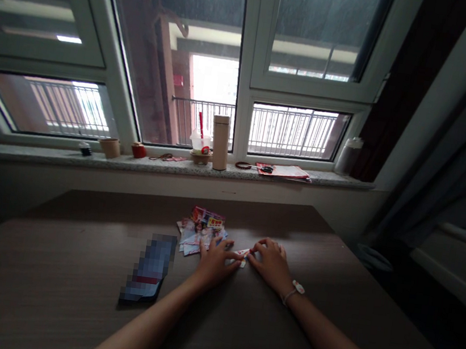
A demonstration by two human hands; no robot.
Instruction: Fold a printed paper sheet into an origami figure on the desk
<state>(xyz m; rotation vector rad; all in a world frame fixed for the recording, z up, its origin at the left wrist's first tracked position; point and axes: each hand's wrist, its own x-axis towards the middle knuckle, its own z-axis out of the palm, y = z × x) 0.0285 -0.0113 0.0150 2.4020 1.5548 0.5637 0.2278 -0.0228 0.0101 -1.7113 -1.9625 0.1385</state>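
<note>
My left hand [215,261] and my right hand [270,262] rest on the dark wooden table [74,268], fingertips meeting on a small piece of printed paper [242,254] pressed flat between them. Just beyond my left hand lies a loose pile of colourful paper scraps [200,228]. A bracelet with a small charm circles my right wrist. A phone [149,269] lies flat to the left of my left forearm.
A stone window sill [152,165] runs behind the table with a tall beige flask [220,142], a plastic cup with a red straw [200,141], small pots [110,147], scissors and papers [282,171]. A dark curtain [452,169] hangs at right.
</note>
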